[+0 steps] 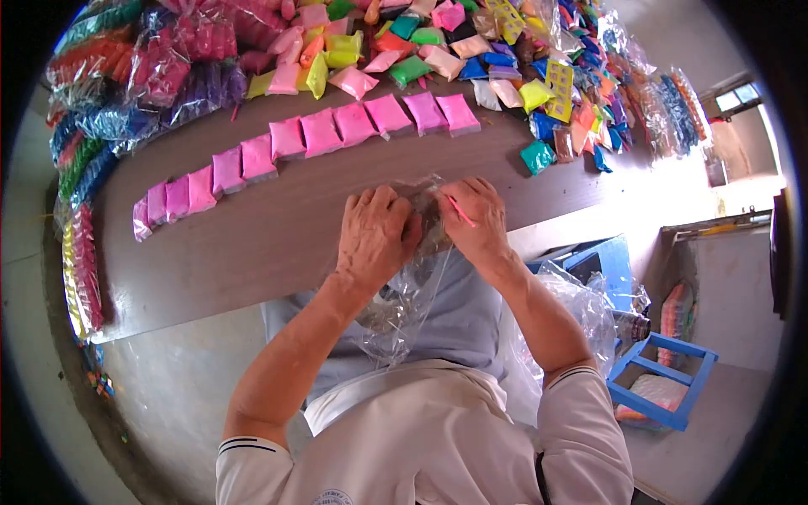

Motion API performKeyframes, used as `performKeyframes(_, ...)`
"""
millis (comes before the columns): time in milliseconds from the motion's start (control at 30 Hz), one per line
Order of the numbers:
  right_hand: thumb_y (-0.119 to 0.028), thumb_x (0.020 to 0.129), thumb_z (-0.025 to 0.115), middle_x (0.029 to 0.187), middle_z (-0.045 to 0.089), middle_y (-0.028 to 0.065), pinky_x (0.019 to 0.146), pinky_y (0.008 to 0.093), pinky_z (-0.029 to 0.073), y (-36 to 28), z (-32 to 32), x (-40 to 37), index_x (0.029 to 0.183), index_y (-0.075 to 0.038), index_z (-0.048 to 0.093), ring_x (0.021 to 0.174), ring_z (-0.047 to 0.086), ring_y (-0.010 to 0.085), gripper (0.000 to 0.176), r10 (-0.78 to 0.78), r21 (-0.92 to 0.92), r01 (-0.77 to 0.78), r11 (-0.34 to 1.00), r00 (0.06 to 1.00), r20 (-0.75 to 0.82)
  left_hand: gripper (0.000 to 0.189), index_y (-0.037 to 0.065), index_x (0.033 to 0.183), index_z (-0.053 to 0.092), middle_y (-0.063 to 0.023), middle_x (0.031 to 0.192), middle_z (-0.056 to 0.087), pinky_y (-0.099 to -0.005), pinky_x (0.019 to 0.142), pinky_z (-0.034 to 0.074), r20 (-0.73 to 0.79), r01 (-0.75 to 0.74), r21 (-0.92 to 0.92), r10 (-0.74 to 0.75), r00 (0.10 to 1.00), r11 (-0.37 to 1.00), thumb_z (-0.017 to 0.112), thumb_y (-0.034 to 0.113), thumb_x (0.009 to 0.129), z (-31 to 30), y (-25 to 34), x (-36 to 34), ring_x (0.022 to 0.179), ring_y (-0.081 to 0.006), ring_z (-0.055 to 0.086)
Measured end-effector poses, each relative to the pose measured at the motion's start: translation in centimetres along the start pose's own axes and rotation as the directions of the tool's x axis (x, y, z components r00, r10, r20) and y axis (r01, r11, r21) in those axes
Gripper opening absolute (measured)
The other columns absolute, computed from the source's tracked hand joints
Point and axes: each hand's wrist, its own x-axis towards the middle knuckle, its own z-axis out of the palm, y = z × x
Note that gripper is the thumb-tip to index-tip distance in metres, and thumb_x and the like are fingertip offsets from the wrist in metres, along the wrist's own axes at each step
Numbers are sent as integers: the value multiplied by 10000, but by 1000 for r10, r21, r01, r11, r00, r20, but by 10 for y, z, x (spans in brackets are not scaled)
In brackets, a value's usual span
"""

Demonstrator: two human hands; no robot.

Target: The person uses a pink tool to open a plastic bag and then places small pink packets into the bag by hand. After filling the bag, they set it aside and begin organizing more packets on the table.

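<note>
A clear plastic bag [406, 299] hangs between my hands at the table's front edge and droops over my lap. My left hand [376, 229] is closed on the bag's upper left part, fingers curled. On the other side my right hand [474, 215] grips the bag too, and a thin pink stick-like piece [459, 211] pokes out from its fingers. Beyond both hands, a curved row of small pink and purple packets [320, 132] lies on the brown table [278, 227]. The fingertips are partly hidden.
Heaps of colourful packets [412, 71] cover the back of the table. Bundled packets in clear wrap [168, 93] are stacked at the left. To my right are loose plastic bags [576, 311] and a blue frame stool [661, 379].
</note>
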Motion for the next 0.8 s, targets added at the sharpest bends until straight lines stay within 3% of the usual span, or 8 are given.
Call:
performKeyframes(200, -111, 834, 733, 805, 669, 124, 715, 459, 502, 18, -12, -4, 850, -73, 676, 777, 639, 358, 70, 119, -62, -125, 990, 989, -87, 183, 83, 729, 568, -85, 860, 537, -429, 764, 419, 10, 3, 17, -3, 1000, 1000, 740, 127, 771, 1, 2, -1, 854, -303, 557)
performKeyframes(300, -111, 833, 736, 798, 667, 123, 691, 469, 498, 16, -25, 2, 827, -67, 661, 757, 639, 357, 87, 136, 4, -137, 991, 981, -135, 184, 80, 730, 569, -85, 861, 537, -432, 761, 420, -1, 1, 33, -1, 1000, 999, 741, 131, 771, 2, -1, -1, 851, -304, 556)
performKeyframes(367, -95, 828, 728, 782, 640, 110, 700, 459, 493, 2, -28, 7, 819, -74, 643, 761, 628, 341, 88, -52, 38, 60, 997, 982, -180, 184, 79, 731, 570, -85, 861, 537, -434, 761, 421, -11, -23, 28, 23, 1000, 999, 742, 132, 769, 4, 1, -2, 851, -304, 556)
performKeyframes(500, -73, 814, 718, 779, 611, 96, 716, 444, 489, -10, -12, 8, 821, -88, 629, 769, 614, 325, 91, -219, 35, 222, 974, 973, -80, 181, 79, 733, 575, -85, 871, 540, -429, 765, 425, 35, -7, 46, 5, 999, 999, 743, 138, 769, 2, 3, -2, 854, -300, 559)
performKeyframes(600, -52, 798, 714, 798, 599, 91, 739, 430, 486, 11, 3, 1, 831, -98, 619, 785, 605, 314, 110, -198, -73, 198, 977, 980, 6, 184, 78, 722, 576, -86, 878, 541, -424, 768, 427, 22, -9, 44, 8, 1000, 999, 742, 142, 772, 2, 1, 0, 860, -296, 560)
performKeyframes(700, -54, 803, 717, 773, 610, 99, 709, 435, 488, 22, -6, -1, 794, -88, 608, 761, 614, 321, 114, -117, -74, 111, 991, 989, -92, 189, 83, 707, 575, -83, 879, 539, -422, 769, 428, 9, 1, 36, -2, 1000, 999, 741, 145, 775, 4, 3, -3, 865, -293, 560)
performKeyframes(800, -62, 807, 733, 717, 627, 103, 661, 440, 499, 35, -18, 0, 788, -95, 656, 711, 628, 332, 85, 80, -31, -91, 995, 962, -261, 188, 93, 699, 577, -78, 876, 539, -421, 770, 427, 3, -1, 48, 1, 1000, 999, 740, 145, 777, 4, 2, -2, 869, -291, 560)
